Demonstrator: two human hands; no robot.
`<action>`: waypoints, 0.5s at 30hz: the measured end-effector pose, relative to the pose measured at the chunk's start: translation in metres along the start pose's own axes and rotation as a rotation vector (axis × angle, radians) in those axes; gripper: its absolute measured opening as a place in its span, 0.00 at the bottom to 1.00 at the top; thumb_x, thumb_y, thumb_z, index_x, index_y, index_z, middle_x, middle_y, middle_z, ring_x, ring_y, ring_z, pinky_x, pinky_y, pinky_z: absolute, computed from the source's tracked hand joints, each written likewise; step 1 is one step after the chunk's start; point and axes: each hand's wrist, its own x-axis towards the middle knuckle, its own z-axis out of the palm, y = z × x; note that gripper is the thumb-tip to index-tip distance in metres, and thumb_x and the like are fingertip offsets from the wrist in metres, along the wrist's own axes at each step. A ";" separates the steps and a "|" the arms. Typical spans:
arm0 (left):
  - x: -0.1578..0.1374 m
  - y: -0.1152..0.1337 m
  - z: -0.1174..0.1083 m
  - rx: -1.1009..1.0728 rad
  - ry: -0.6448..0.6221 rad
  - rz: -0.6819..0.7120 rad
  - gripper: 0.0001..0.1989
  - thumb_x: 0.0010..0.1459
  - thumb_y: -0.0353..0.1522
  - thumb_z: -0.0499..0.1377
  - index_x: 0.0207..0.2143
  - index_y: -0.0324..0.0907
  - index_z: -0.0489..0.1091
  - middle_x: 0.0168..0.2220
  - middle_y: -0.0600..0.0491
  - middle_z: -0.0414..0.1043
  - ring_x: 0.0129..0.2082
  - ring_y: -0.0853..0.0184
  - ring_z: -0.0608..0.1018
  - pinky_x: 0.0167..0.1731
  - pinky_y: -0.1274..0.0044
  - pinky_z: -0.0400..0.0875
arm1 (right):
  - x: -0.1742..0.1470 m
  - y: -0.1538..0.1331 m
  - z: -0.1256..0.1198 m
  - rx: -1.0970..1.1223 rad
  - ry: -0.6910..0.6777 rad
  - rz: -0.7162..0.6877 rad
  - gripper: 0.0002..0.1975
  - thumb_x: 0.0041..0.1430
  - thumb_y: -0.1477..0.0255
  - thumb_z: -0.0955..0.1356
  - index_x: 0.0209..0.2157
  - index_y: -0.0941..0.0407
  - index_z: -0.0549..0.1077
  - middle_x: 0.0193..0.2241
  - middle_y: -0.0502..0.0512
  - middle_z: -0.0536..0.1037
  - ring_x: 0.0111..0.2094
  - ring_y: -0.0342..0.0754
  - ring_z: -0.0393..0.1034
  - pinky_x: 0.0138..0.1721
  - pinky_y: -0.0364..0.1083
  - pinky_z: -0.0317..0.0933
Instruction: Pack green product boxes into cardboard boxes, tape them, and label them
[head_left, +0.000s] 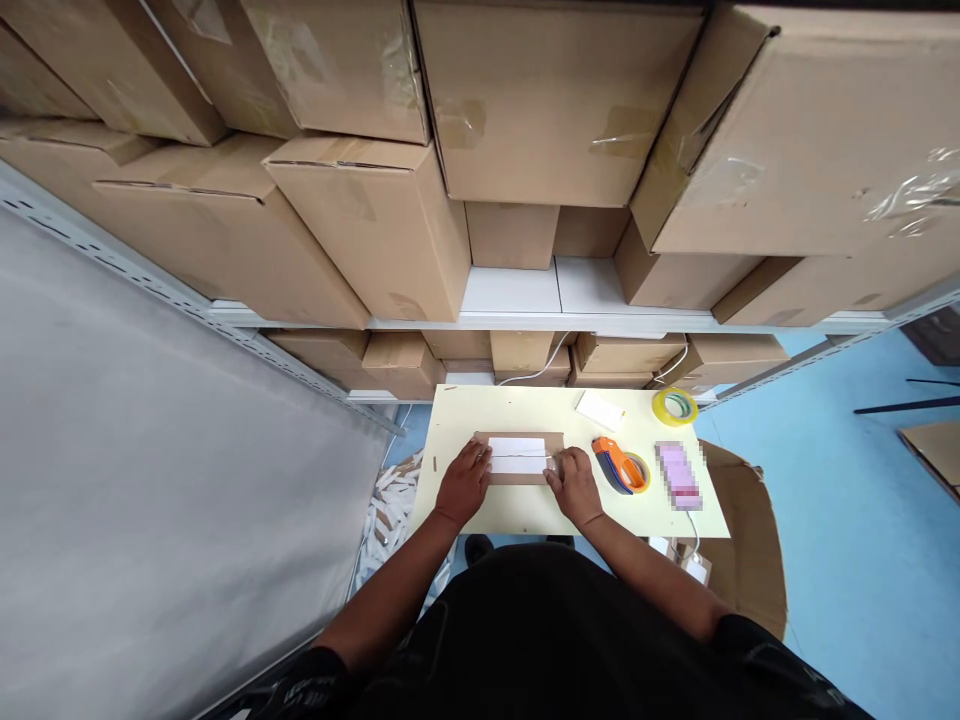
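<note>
A small, flat brown cardboard package (517,479) lies on the pale yellow table in front of me. Its upper face carries a white panel (517,448) with a thin line running across it lengthwise. At the package's left end, my left hand (465,484) grips the edge, fingers close together. My right hand (576,488) has its fingers bent around the right end, where something shiny and clear, possibly tape, shows beside the fingertips. To the right of that hand lies an orange and blue tape dispenser (616,464) with a yellow roll in it.
On the table (472,410) are a small white box (600,410), a yellow tape roll (676,407) and a blurred pink item (678,474). Shelves stacked with cardboard boxes (559,100) rise behind. Paper scraps (390,515) lie at left; a large open carton (742,530) stands at right.
</note>
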 end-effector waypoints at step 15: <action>0.005 -0.004 0.002 -0.002 -0.005 0.008 0.21 0.69 0.35 0.53 0.61 0.42 0.72 0.64 0.43 0.69 0.71 0.53 0.62 0.71 0.54 0.57 | -0.026 0.116 -0.055 -0.541 -0.222 0.389 0.17 0.63 0.64 0.66 0.49 0.57 0.74 0.49 0.69 0.77 0.53 0.65 0.69 0.52 0.59 0.62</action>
